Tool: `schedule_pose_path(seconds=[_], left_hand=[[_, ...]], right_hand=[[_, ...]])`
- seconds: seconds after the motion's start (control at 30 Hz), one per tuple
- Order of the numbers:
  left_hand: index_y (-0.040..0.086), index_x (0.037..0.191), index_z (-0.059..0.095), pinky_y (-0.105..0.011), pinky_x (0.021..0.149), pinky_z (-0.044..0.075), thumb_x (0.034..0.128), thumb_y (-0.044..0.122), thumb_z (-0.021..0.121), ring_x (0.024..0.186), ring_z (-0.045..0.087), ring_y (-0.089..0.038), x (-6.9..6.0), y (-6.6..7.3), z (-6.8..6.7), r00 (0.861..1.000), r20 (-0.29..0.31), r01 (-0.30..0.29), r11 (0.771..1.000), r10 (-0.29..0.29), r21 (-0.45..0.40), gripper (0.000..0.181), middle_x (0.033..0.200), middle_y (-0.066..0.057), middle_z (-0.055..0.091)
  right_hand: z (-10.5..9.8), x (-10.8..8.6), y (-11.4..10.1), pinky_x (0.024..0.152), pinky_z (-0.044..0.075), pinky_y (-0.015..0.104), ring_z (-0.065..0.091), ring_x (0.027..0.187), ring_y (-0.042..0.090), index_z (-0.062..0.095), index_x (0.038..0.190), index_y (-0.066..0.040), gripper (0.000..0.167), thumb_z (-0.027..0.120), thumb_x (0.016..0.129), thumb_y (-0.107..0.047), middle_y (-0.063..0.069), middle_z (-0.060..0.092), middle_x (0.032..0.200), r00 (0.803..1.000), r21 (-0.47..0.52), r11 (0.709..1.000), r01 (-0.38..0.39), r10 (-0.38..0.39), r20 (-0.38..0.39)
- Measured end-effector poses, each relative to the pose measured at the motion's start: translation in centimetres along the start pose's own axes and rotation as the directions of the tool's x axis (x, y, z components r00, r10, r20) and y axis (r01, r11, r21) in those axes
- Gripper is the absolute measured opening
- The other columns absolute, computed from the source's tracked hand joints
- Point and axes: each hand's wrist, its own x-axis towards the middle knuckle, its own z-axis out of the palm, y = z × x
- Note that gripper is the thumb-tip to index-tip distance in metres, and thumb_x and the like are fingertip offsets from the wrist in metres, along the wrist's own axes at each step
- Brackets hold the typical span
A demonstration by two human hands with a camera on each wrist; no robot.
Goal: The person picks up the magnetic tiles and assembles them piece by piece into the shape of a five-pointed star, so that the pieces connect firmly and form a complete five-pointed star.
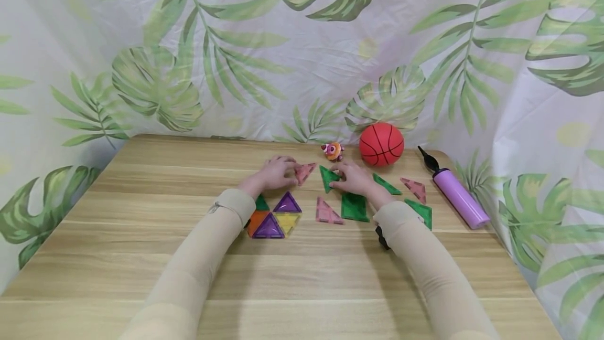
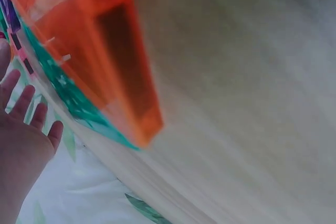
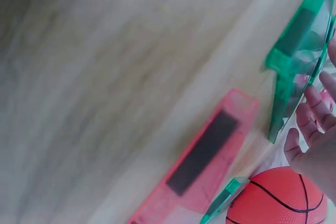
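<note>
Sleeves [image 1: 189,269] extend toward 12 o'clock; left grip [image 1: 276,173] pinches pink triangle [image 1: 305,172]; right grip [image 1: 355,178], at its 3 o'clock, pinches green triangle [image 1: 326,177].

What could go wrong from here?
The right hand, holding a green triangle, might bump the small toy just beyond it. The red ball could roll if knocked. The left sleeve is close to the orange tile, so it might nudge it out of place.

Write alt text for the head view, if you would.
A person's left hand holds a pink triangular tile and their right hand a green triangle, at a wooden table. More coloured tiles lie nearby; a red basketball sits behind.
</note>
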Motion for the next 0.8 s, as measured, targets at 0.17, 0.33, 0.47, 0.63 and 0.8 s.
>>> schedule_pose_path(seconds=[0.17, 0.33, 0.47, 0.63, 0.8], left_hand=[[0.015, 0.132, 0.056, -0.056, 0.102, 0.026, 0.0890, 0.037, 0.064, 0.130, 0.034, -0.037, 0.6, 0.9, 0.1, 0.999, -0.029, 0.045, 0.998, -0.044, 0.043, 0.049, 0.137, -0.013, 0.048], [0.016, 0.127, 0.060, -0.051, 0.099, 0.028, 0.0867, 0.038, 0.066, 0.126, 0.036, -0.035, 0.9, 1.6, 0.3, 0.996, -0.064, 0.073, 0.996, -0.069, 0.059, 0.047, 0.130, -0.011, 0.053], [0.016, 0.125, 0.062, -0.050, 0.099, 0.028, 0.0854, 0.040, 0.067, 0.125, 0.037, -0.034, 1.0, 1.8, 0.4, 0.994, -0.080, 0.083, 0.995, -0.078, 0.060, 0.047, 0.128, -0.010, 0.054], [0.015, 0.122, 0.063, -0.049, 0.096, 0.030, 0.0833, 0.043, 0.068, 0.123, 0.039, -0.034, 1.1, 2.0, 0.5, 0.991, -0.100, 0.091, 0.993, -0.084, 0.070, 0.049, 0.123, -0.010, 0.057], [0.014, 0.122, 0.063, -0.049, 0.096, 0.030, 0.0827, 0.045, 0.069, 0.123, 0.039, -0.035, 1.2, 2.6, 0.5, 0.990, -0.094, 0.111, 0.990, -0.103, 0.084, 0.051, 0.124, -0.010, 0.056]], right_hand=[[0.1, 0.4, -0.2, 0.077, 0.043, 0.039, 0.050, 0.089, 0.021, 0.058, 0.125, -0.018, 0.051, 0.068, 0.084, -0.045, 0.006, 0.056, 0.101, 1.000, 0.028, 0.999, -0.017, 0.017, 0.004], [0.3, 1.1, -1.2, 0.072, 0.042, 0.036, 0.052, 0.083, 0.020, 0.060, 0.123, -0.018, 0.051, 0.070, 0.082, -0.046, 0.003, 0.058, 0.093, 0.997, 0.061, 0.995, -0.077, 0.078, -0.010], [0.6, 1.4, -2.0, 0.074, 0.042, 0.037, 0.054, 0.083, 0.020, 0.060, 0.121, -0.017, 0.051, 0.071, 0.080, -0.047, 0.003, 0.059, 0.092, 0.993, 0.069, 0.991, -0.112, 0.114, -0.026], [1.0, 1.8, -2.9, 0.079, 0.043, 0.040, 0.056, 0.086, 0.020, 0.060, 0.118, -0.015, 0.054, 0.071, 0.079, -0.051, 0.003, 0.060, 0.093, 0.987, 0.075, 0.986, -0.152, 0.155, -0.042], [1.3, 1.9, -3.1, 0.077, 0.046, 0.039, 0.057, 0.089, 0.021, 0.059, 0.119, -0.011, 0.056, 0.070, 0.080, -0.050, 0.006, 0.060, 0.100, 0.988, 0.087, 0.986, -0.140, 0.145, -0.053]])
